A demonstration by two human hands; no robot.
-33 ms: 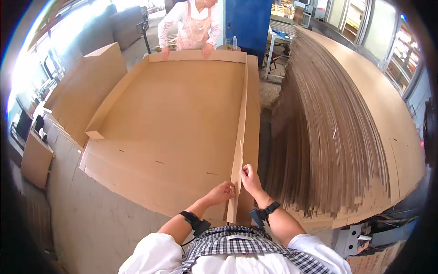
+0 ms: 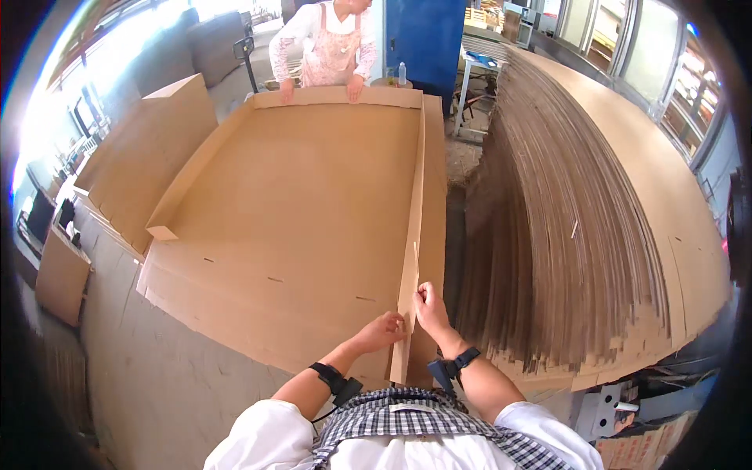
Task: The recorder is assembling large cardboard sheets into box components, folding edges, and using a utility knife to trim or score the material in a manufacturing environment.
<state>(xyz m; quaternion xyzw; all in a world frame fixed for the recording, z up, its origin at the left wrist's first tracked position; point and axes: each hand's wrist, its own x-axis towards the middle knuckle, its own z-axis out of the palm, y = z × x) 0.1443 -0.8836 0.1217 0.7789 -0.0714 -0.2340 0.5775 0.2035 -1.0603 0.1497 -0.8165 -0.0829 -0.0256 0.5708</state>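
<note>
Cardboard sheet: I saw one large brown corrugated sheet (image 2: pixel 313 204) spread flat over the middle of the frame, its side flaps folded up so it formed a shallow open tray.
Right flap: the long narrow flap (image 2: pixel 413 235) stood upright on edge, running from the lower centre up toward the top centre.
Left hand: my left hand (image 2: pixel 382 330), lower centre, was pressed against the near end of that flap, fingers curled onto its inner face.
Right hand: my right hand (image 2: pixel 429 307) was pinched shut on the flap's top edge just beside the left hand.
Tray contents: I could make out nothing lying inside the folded-up sheet, only bare cardboard with a few small slits.
Stack: one tall stack of flat cardboard sheets (image 2: pixel 580 219) filled the right half of the frame, just beside the raised flap.
Co-worker: one other person (image 2: pixel 325 39) stood at the top centre, both hands resting on the far flap.
Count: I counted two wrist bands, one on each of my forearms.
Spare sheet: one more folded cardboard piece (image 2: pixel 149 157) leaned at the upper left.
</note>
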